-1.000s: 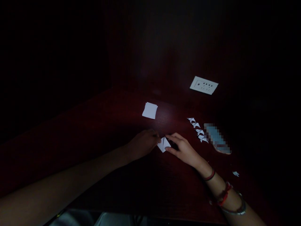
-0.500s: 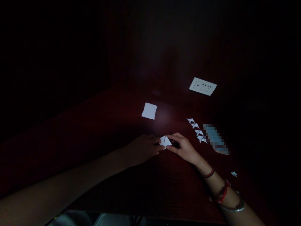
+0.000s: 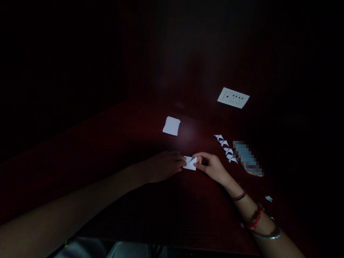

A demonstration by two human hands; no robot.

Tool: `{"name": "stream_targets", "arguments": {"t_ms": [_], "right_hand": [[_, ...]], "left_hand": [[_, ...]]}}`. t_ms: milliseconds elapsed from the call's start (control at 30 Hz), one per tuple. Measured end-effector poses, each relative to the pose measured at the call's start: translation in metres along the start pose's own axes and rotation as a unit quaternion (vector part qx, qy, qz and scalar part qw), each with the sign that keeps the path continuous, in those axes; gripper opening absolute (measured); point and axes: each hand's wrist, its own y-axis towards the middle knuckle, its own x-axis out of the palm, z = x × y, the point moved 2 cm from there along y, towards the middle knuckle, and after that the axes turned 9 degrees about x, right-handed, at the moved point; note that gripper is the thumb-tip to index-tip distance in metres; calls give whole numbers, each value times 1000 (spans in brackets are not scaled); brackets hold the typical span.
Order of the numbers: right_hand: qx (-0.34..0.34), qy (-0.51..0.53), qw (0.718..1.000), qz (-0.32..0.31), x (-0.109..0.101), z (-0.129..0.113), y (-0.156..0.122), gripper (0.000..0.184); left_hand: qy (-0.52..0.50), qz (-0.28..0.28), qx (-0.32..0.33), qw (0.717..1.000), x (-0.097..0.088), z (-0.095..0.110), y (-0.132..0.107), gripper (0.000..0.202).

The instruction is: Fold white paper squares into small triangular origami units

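A small white folded paper piece (image 3: pixel 190 163) lies on the dark red table (image 3: pixel 134 150) between my two hands. My left hand (image 3: pixel 163 166) presses its fingertips onto the paper's left edge, fingers curled. On the paper's right edge my right hand (image 3: pixel 211 166) pinches with thumb and forefinger. That wrist carries red bands and a metal bangle. The room is very dim.
A small stack of white paper squares (image 3: pixel 171 125) lies farther back. A row of several small folded paper pieces (image 3: pixel 225 147) sits to the right beside a blurred-out object (image 3: pixel 247 158). A white socket plate (image 3: pixel 233 97) is at the back right. One paper scrap (image 3: pixel 268 198) lies near my right forearm.
The paper piece has been turned and folded flatter between my hands. My right hand has closed from a looser hold into a pinch on its right edge.
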Motion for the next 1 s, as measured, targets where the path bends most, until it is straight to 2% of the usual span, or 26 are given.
{"name": "stream_targets", "arguments": {"t_ms": [133, 233, 433, 600, 800, 1000], "right_hand": [[-10, -12, 1000, 25, -3, -5, -2, 17], [-55, -51, 997, 21, -5, -10, -4, 7], [-158, -135, 978, -26, -9, -14, -6, 11], [-214, -171, 960, -62, -8, -11, -7, 12], [-232, -209, 947, -79, -8, -12, -9, 15], [-215, -214, 949, -81, -9, -14, -10, 15]], "left_hand": [[3, -14, 12, 1000, 0, -2, -1, 32], [-1, -10, 20, 1000, 3, -4, -2, 33], [-10, -8, 16, 1000, 9, -7, -3, 31], [-21, 0, 20, 1000, 9, -9, -3, 29], [-34, 8, 6, 999, 8, -9, -2, 28], [-21, 15, 12, 1000, 7, -6, -1, 28]]}}
